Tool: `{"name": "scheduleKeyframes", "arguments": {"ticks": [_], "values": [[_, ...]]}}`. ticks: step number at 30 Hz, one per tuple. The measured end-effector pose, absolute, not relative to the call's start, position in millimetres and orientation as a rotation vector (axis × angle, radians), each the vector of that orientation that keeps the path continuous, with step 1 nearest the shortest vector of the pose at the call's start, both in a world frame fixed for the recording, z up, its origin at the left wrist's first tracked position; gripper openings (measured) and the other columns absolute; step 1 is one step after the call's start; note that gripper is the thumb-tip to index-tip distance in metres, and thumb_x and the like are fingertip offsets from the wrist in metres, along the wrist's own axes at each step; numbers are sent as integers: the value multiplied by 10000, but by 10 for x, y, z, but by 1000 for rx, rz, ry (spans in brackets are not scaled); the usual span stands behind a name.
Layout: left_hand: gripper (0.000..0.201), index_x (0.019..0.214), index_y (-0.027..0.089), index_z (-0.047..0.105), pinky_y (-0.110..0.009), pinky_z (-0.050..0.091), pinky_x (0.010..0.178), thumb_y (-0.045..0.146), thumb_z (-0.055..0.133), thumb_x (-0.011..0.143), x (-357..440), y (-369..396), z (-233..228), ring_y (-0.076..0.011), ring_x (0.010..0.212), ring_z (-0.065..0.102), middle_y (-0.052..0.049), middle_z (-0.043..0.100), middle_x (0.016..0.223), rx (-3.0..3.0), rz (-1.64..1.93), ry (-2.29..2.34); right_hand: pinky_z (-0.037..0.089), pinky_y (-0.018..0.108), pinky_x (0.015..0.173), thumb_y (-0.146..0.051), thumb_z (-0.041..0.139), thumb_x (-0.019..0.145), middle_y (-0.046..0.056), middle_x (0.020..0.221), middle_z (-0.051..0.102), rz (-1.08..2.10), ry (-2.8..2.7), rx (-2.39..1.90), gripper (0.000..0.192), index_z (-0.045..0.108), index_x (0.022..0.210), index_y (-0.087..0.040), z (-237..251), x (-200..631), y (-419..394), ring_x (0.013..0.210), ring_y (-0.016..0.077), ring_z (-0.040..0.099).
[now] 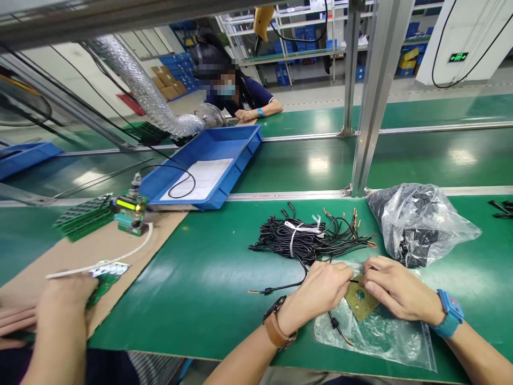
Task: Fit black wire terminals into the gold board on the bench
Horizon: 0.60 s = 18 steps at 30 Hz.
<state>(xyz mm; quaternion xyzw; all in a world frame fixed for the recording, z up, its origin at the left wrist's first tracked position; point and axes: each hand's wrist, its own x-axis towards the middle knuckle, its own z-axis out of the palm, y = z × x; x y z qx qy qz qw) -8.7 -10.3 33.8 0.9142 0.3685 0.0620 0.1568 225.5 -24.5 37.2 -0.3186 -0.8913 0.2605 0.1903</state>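
My left hand [326, 286] is closed in a pinch around a thin black cable [354, 280], a short piece of which shows between my two hands. Fingers curled, my right hand [396, 286] grips the other side of that piece. Just beneath my fingers is a small square yellowish plate [359, 307] with a round hole. It lies over a clear plastic zip bag [395, 342] on the green table. Loose cable ends with black fittings [334, 323] and bare coloured wires emerge by my left hand. Behind it lies a tied bundle of black cables [304, 240].
A clear bag of black parts [417, 224] stands at right. Metal posts [371, 96] rise behind the table. Further left are a blue tray [224, 187], a small lit circuit device [131, 209] and a co-worker's hand [70, 294] on green boards. Another person sits opposite.
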Motion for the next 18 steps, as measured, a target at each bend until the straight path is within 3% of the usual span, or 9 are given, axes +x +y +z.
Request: {"name": "scheduleKeyframes", "arguments": {"ticks": [18], "values": [[140, 768, 194, 532, -321, 191, 554, 152, 579, 893, -75, -104, 325, -157, 647, 607, 13, 638, 740, 2583, 186, 1100, 395, 381, 761, -337, 262, 1099, 63, 823, 536, 731, -2470, -909, 415, 548, 834, -196, 343, 2234, -250, 794, 215, 464]]}}
